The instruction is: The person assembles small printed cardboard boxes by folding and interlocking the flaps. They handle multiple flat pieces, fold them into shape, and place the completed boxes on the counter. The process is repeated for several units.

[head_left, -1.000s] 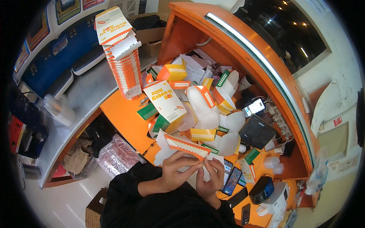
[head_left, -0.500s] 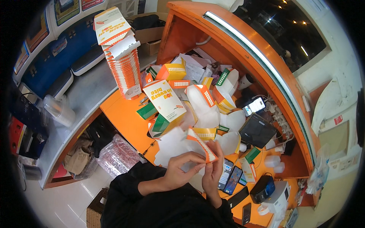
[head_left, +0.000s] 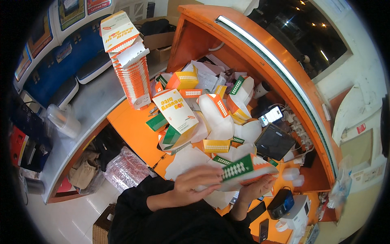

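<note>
My left hand [head_left: 195,183] and my right hand [head_left: 255,190] hold a flat white cardboard box blank with a green patterned edge [head_left: 239,170] between them, low over the orange counter [head_left: 130,126]. The left fingers press on its near side, and the right hand supports it from underneath. Just beyond lies a heap of folded and unfolded orange, green and white boxes [head_left: 211,110]. A tall leaning stack of nested orange and white boxes [head_left: 131,69] stands at the counter's far left.
A dark tablet [head_left: 274,141] and a lit phone [head_left: 270,115] lie to the right of the heap. A small black device [head_left: 280,203] and a white machine [head_left: 298,217] sit near my right. The raised orange counter wall [head_left: 260,61] curves behind. Plastic-wrapped bundles [head_left: 124,168] lie under the counter.
The orange-edged box held before is gone from my hands; both now hold a green-edged blank, turned flatter and shifted right, with my left hand spread over it.
</note>
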A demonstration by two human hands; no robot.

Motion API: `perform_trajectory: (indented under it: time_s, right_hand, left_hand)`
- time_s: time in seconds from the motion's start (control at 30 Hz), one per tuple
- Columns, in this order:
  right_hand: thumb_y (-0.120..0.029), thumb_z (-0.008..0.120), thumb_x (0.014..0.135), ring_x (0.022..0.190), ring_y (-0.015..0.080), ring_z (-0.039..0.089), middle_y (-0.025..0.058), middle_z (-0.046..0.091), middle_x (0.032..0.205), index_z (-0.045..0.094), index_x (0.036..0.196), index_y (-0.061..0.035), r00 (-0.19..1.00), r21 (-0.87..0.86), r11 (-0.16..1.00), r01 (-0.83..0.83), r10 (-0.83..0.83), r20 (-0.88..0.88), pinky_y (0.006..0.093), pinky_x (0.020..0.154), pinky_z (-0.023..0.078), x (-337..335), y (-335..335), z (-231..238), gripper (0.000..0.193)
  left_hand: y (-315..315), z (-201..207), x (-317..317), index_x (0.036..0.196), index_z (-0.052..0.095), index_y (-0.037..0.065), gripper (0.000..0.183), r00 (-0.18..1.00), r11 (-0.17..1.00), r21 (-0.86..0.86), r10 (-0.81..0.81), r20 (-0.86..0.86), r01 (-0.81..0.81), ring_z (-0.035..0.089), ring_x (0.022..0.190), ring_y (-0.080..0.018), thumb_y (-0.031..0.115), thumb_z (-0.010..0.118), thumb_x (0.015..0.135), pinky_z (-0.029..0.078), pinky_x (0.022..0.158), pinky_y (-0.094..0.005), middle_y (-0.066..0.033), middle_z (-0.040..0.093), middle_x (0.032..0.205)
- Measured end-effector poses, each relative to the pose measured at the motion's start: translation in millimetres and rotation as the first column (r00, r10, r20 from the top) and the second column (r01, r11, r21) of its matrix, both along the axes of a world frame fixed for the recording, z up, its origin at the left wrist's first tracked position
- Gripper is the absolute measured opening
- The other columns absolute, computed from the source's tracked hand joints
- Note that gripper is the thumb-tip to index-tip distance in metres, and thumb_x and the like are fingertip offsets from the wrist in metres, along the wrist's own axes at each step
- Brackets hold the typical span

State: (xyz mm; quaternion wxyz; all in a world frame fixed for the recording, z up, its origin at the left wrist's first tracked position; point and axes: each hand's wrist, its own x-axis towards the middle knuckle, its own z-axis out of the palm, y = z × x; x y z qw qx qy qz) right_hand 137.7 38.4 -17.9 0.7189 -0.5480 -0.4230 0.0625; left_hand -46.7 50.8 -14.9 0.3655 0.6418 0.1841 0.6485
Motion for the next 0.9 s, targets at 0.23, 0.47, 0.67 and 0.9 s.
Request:
perform_trajectory:
  time_s: [0.23, 0.47, 0.67, 0.9]
  right_hand:
    - [-0.035, 0.037, 0.095, 0.089, 0.0189, 0.055, 0.0130, 0.053, 0.099, 0.044, 0.098, 0.0014, 0.999, 0.080, 0.996, -0.041, 0.042, -0.001, 0.0292, 0.077, 0.044, 3.9, 1.6, 13.2, 0.037]
    - [-0.016, 0.070, 0.071, 0.123, 0.0314, 0.033, 0.0197, 0.036, 0.131, 0.039, 0.126, -0.0007, 0.796, -0.270, 0.945, -0.185, 0.306, 0.523, 0.0416, 0.102, 0.024, -31.5, -1.2, 24.4, 0.065]
    - [-0.006, 0.068, 0.069, 0.110, 0.0343, 0.047, 0.0182, 0.047, 0.122, 0.051, 0.117, -0.0076, 0.504, -0.581, 0.750, -0.316, 0.651, 0.567, 0.0449, 0.093, 0.036, -56.4, -2.3, 5.4, 0.051]
    - [-0.001, 0.065, 0.072, 0.079, 0.0303, 0.062, 0.0110, 0.066, 0.085, 0.063, 0.091, -0.0054, 0.649, -0.450, 0.853, -0.266, 0.503, 0.571, 0.0369, 0.071, 0.049, -24.5, -8.6, 19.7, 0.020]
  left_hand:
    - [13.1, -15.8, -12.4, 0.119, 0.051, 0.004, 0.040, 0.788, 0.846, -0.466, -0.464, -0.405, 0.258, 0.058, 0.090, -0.0340, 0.024, 0.058, 0.085, 0.045, 0.081, -0.0362, -0.0164, 0.061, 0.104]
    - [9.0, -22.2, 0.0, 0.119, 0.047, -0.004, 0.036, 0.967, 0.683, -0.690, -0.234, 0.102, 0.238, 0.054, 0.089, -0.0130, 0.022, 0.041, 0.095, 0.044, 0.078, -0.0288, -0.0089, 0.059, 0.101]
    - [4.3, -28.0, 4.6, 0.136, 0.019, -0.004, 0.052, 0.957, 0.661, -0.695, -0.146, 0.251, 0.283, 0.037, 0.118, -0.0169, 0.020, 0.041, 0.095, 0.032, 0.097, -0.0296, -0.0135, 0.035, 0.132]
    - [33.8, -52.5, -1.6, 0.137, 0.012, -0.003, 0.067, 0.968, 0.837, -0.504, 0.252, 0.014, -0.211, 0.033, 0.125, -0.0202, 0.012, 0.054, 0.087, 0.028, 0.101, -0.0316, -0.0155, 0.030, 0.137]
